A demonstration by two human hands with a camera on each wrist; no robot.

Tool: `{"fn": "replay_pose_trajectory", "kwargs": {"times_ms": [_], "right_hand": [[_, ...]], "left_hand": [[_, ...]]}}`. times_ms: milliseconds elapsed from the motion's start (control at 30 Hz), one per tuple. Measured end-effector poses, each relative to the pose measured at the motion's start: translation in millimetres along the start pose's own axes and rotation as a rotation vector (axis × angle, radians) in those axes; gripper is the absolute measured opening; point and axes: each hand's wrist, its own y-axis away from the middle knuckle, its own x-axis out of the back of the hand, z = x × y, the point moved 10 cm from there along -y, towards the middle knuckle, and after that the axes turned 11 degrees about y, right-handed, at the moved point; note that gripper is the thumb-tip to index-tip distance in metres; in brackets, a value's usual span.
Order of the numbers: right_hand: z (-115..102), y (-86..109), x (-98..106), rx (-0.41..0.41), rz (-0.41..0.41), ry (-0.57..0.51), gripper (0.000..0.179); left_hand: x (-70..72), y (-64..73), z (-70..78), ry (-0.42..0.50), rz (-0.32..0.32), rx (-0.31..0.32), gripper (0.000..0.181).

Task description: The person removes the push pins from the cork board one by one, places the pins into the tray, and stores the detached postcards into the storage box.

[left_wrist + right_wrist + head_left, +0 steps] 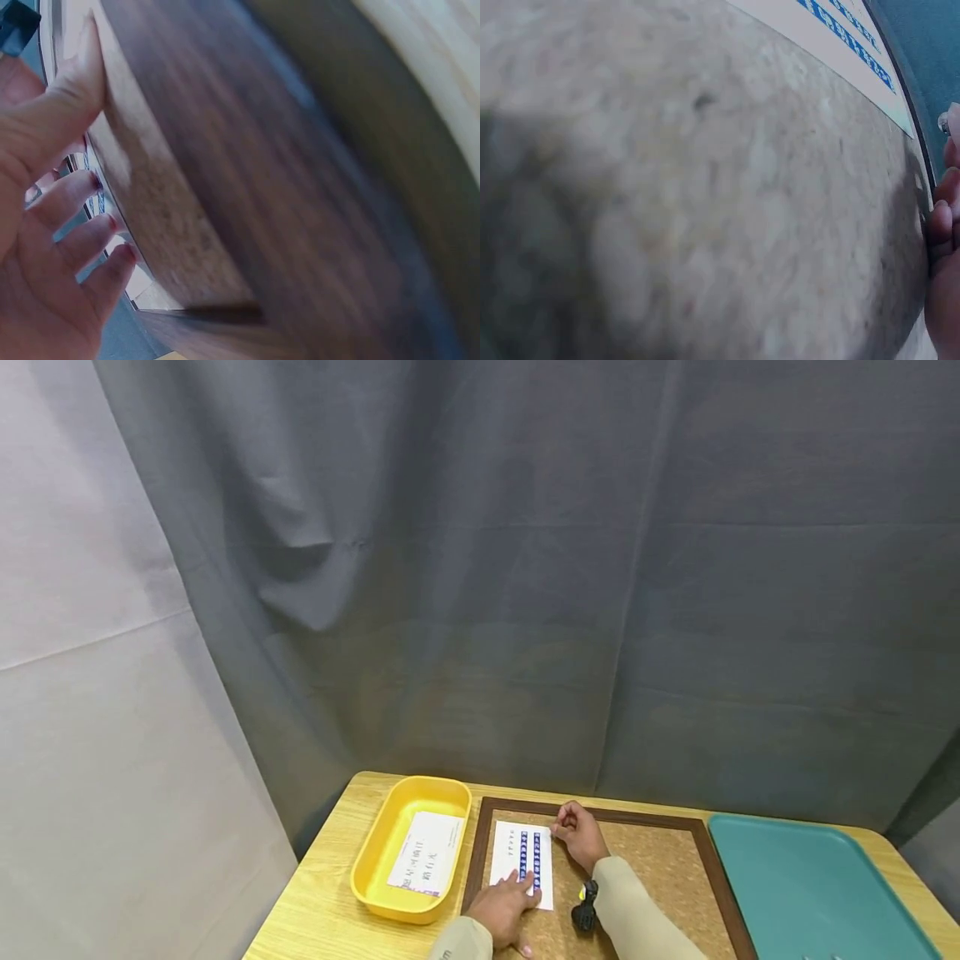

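Note:
A white card [506, 856] with handwriting and blue printed bands lies on the cork board [652, 868]. My left hand [501, 912] rests over its lower part, fingers spread and fairly straight; the left wrist view shows those fingertips [101, 225] along the card's surface. At the card's upper right corner is my right hand [581, 837], fingers curled and pinched together. In the right wrist view a small clear push pin [943, 122] shows at the fingertips, close to the card's corner; most of it is hidden by the fingers.
A yellow tub [362, 868] left of the board holds another white card [438, 839] with handwriting. Along the right side is a teal tray [817, 885]. The board's dark wooden frame [480, 843] stands up around the cork. A grey curtain [525, 610] hangs behind the table.

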Motion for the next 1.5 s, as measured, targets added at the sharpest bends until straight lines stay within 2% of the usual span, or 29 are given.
{"fn": "replay_pose_trajectory", "kwargs": {"times_ms": [367,600,767,1000,1133,1400,1500], "right_hand": [[1,22.5,23,-0.027,0.05,-0.04,0.018],[5,41.6,45,-0.047,0.072,-0.038,0.018],[14,53.7,63,-0.076,0.099,-0.055,0.018],[24,70.7,92,-0.082,0.174,-0.131,0.018],[26,82.3,107,-0.069,0.205,-0.12,0.018],[38,105.8,139,-0.133,0.286,-0.086,0.02],[41,116.8,151,-0.148,0.322,-0.106,0.022]], "left_hand": [[-0.4,0.1,-0.3,0.025,-0.029,0.024,0.088],[0.7,1.0,-0.8,0.06,-0.047,0.036,0.088],[0.2,1.9,-1.3,0.066,-0.036,0.027,0.089],[-1.3,1.7,-0.7,0.054,-0.023,0.009,0.088],[-0.3,2.7,-0.5,0.062,-0.02,0.007,0.087],[2.1,3.4,0.0,0.087,-0.017,0.012,0.087],[2.0,3.3,0.5,0.084,-0.013,0.004,0.087]]}}
